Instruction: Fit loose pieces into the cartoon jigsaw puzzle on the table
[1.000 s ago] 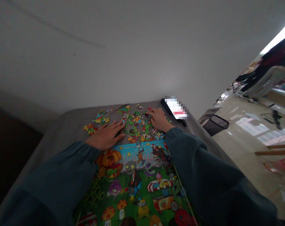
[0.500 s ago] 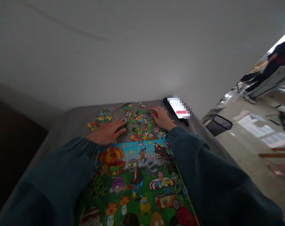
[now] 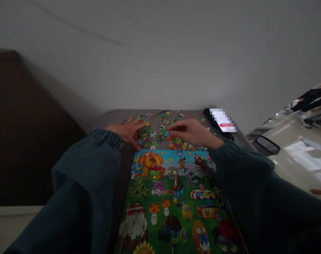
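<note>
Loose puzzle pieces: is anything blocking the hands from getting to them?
Nothing visible is. The right hand is over the loose puzzle pieces, and the left hand is at their left edge. The lit screen lies off to the right.

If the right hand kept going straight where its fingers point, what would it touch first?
The right hand would probably meet the loose puzzle pieces just to its left; height is unclear, so it might pass over them toward the left hand.
</note>
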{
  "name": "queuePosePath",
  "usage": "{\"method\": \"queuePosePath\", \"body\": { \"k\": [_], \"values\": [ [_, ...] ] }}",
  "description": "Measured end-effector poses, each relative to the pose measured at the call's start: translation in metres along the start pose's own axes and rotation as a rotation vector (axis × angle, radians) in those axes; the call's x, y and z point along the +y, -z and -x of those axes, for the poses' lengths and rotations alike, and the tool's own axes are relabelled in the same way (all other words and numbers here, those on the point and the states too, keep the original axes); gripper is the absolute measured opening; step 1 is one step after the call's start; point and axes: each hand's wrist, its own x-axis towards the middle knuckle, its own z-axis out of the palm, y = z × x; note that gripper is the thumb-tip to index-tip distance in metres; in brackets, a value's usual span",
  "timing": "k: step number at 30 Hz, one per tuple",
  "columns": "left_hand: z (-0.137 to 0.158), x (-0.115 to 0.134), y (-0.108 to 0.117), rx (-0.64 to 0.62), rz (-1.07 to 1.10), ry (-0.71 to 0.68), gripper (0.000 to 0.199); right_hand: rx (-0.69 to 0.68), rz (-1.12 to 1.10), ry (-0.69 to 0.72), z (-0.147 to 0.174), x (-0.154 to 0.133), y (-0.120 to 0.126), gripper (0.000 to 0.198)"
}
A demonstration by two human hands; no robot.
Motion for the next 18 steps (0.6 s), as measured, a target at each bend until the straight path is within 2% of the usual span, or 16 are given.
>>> {"method": "queuePosePath", "body": {
  "k": [2, 5, 8, 12, 18],
  "values": [
    [-0.001, 0.005, -0.001, -0.018, -0.014, -0.004, 0.131, -0.213, -0.083, 0.0, -0.004, -0.028, -0.026, 0.015],
    [-0.002, 0.01, -0.001, -0.014, -0.048, -0.029, 0.131, -0.351, 0.041, 0.057, -0.014, -0.051, -0.059, 0.012],
    [-0.004, 0.009, -0.004, -0.005, -0.066, -0.023, 0.132, -0.444, 0.161, 0.133, -0.026, -0.056, -0.078, 0.011],
    [-0.01, 0.004, -0.008, -0.002, -0.029, -0.021, 0.138, -0.491, 0.182, 0.16, -0.037, -0.053, -0.09, 0.021],
    [-0.018, -0.004, -0.014, 0.018, 0.014, -0.037, 0.139, -0.448, 0.183, 0.123, -0.041, -0.044, -0.103, 0.017]
  ]
}}
